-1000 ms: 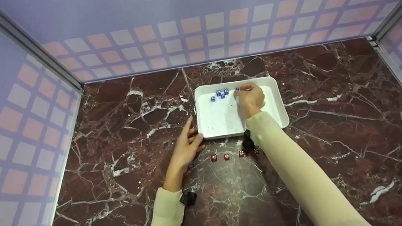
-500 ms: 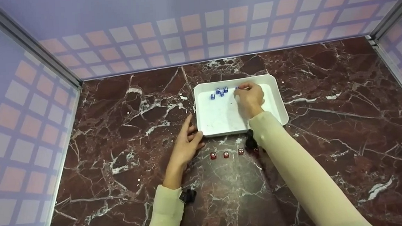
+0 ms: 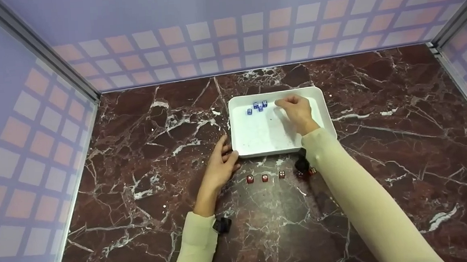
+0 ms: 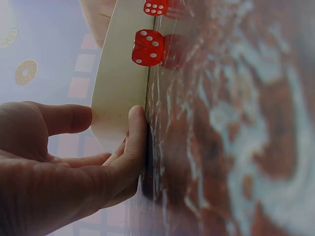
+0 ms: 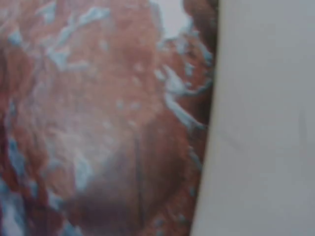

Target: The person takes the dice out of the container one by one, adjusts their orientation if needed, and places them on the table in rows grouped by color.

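Note:
Blue dice (image 3: 260, 106) lie scattered near the far left of a white tray (image 3: 254, 142). Over the tray, my right hand (image 3: 298, 110) has its thumb and forefinger brought together in a pinch; the blue die seen at those fingertips earlier is now hidden by them. My left hand (image 3: 218, 167) rests at the tray's near left corner. In the left wrist view its thumb (image 4: 74, 118) touches the tray's rim, and the fairly straight fingers lie along the wall. Red dice (image 3: 265, 178) stand in a row in front of the tray, the rightmost partly behind the right wrist's camera.
Dark red marbled table surface (image 3: 170, 159) surrounds the tray. Tall panels with a pink and white checked pattern (image 3: 225, 27) border the back and both sides. In the right wrist view only the table and the tray's pale wall (image 5: 261, 123) show.
My right hand has drawn slightly to the right and the blue die at its fingertips has gone from sight. My left hand stays at the tray's corner.

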`<state>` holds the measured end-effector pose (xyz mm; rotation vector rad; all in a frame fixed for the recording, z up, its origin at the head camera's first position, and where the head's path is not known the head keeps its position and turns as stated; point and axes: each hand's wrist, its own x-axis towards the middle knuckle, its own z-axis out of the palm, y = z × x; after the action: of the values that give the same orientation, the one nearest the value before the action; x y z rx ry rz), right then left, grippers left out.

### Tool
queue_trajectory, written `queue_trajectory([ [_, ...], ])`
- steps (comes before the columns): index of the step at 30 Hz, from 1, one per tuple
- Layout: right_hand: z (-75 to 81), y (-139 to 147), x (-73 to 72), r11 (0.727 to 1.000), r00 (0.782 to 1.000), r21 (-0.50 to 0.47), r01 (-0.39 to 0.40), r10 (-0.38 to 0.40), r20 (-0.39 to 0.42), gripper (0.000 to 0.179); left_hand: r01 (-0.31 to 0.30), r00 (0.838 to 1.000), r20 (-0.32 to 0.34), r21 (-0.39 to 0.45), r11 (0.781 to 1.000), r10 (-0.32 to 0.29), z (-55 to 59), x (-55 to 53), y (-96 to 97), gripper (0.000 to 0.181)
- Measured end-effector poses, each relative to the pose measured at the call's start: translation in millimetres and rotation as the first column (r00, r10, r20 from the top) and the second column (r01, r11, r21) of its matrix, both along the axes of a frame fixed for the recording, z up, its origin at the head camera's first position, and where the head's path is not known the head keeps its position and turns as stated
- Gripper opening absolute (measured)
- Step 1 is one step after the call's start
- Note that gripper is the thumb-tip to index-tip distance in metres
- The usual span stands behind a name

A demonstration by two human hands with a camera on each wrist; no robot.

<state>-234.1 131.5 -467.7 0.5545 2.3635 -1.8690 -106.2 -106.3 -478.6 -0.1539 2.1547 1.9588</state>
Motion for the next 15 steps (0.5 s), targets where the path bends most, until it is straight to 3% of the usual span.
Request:
queue_trajectory([
  [6, 4.5, 3.1, 1.4, 0.997, 0.999, -0.076, -0.028, 0.03, 0.028, 0.016, -0.005, 1.0, 0.018, -0.005, 1.0, 0.005, -3.0, 0.0, -1.1, 0.066],
  [9, 7.7, 1.6, 5.0, 0.998, 0.998, -0.038, -0.059, 0.06, 0.009, 0.015, -0.013, 1.0, 0.02, 0.0, 1.0, 0.013, -2.7, 0.2, -1.3, 0.066],
  [15, 19.4, -2.3, 23.5, 0.979, 0.98, 0.076, -0.188, 0.192, -0.05, 0.012, -0.012, 1.0, 0.011, 0.01, 1.0, 0.011, 1.1, 0.3, -0.3, 0.066],
])
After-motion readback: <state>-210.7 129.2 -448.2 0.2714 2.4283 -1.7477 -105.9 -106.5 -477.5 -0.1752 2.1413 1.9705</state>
